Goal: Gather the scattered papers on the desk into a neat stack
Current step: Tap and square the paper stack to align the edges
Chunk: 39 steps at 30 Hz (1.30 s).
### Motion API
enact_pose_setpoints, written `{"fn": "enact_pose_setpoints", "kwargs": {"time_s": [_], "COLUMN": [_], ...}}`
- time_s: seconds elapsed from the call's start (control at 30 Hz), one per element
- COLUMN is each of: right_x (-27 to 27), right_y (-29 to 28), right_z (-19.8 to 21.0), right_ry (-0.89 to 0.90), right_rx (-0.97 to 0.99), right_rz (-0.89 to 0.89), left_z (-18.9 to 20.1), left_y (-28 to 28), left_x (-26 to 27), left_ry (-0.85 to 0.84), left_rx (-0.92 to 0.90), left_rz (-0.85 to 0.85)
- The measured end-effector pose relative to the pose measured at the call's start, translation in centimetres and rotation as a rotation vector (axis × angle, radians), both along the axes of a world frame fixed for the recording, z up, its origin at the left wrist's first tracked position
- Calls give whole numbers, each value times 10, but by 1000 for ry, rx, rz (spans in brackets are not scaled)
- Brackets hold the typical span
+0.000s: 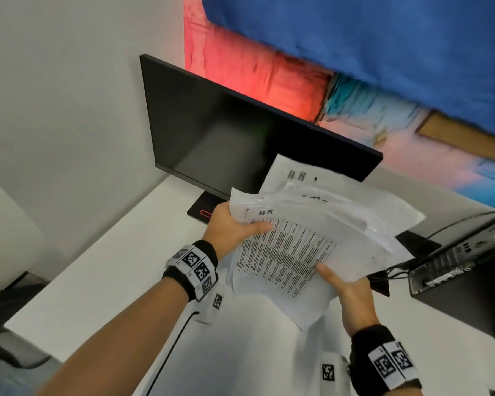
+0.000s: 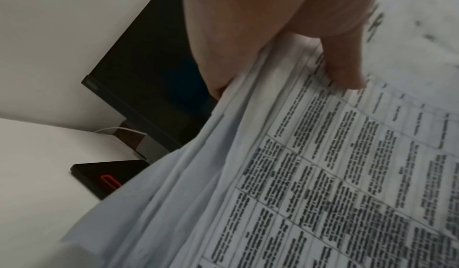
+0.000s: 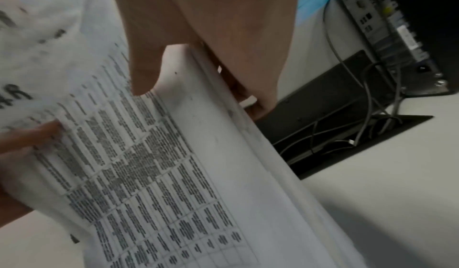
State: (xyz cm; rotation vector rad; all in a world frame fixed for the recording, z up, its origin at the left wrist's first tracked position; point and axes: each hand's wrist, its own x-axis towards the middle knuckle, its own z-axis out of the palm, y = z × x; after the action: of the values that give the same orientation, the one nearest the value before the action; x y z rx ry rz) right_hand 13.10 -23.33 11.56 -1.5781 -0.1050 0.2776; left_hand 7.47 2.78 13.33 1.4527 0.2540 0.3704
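Observation:
A loose bundle of printed papers [image 1: 303, 247] is held up above the white desk [image 1: 112, 267], its sheets fanned out and uneven. The top sheet carries a dense table of text [image 2: 335, 174] [image 3: 149, 164]. My left hand [image 1: 235, 224] grips the bundle's left edge, thumb on top and fingers underneath. My right hand [image 1: 346, 284] pinches the lower right edge, thumb [image 3: 146, 60] on the top sheet and fingers below. Each wrist view shows a thumb pressed on the paper [image 2: 345, 64].
A dark monitor [image 1: 226, 130] stands behind the papers, its base [image 1: 203, 210] on the desk. A black computer case [image 1: 463, 270] with cables [image 3: 367, 115] and a cable slot lies at the right. A dark cable [image 1: 172, 350] runs over the near desk.

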Motion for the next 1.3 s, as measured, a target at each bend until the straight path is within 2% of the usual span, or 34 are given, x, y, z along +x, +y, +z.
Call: {"fn": "enact_pose_setpoints", "kwargs": {"time_s": [0.13,0.37,0.47,0.57,0.63,0.7,0.73,0.8,0.9,1.03,1.1,1.23,1.3], "right_x": [-5,-4,1,-4,-10,-12,-13,-12,-5,0,3,7,7], "right_y": [-5,1,-3,-9,-9,-5,-3,-3,-11,-31,-42,-56,-57], "right_z": [-13,-14,-27,-41,-51,-52,-49,-40,-25,2,11,19,19], "right_ry": [86,107,116,276,407,524,544,546,421,277,272,309,309], "right_rx": [-79,-96,-162,-218,-80,175,280,366,349,263,238,226,231], "right_rz": [54,56,-73,-146,-127,-95,-62,-32,-33,-18,-33,-29,-23], "left_z": [-9,-12,-4,-4,-9,-12,-14,-23,-35,-34,-24,-1,10], "left_y": [4,0,3,14,19,16,11,4,16,66,83,99,94], "left_x": [2,3,-1,-7,-11,-18,-22,-30,-39,-53,-54,-44,-37], "left_ry": [31,23,-3,-74,-115,-107,-81,-5,39,84,126,138,159], "left_rx": [-4,42,-80,-335,-527,-689,-759,-828,-809,-744,-634,-233,-112], "left_rz": [-73,-52,81,194,182,91,35,-46,-72,-118,-145,-79,-156]}}
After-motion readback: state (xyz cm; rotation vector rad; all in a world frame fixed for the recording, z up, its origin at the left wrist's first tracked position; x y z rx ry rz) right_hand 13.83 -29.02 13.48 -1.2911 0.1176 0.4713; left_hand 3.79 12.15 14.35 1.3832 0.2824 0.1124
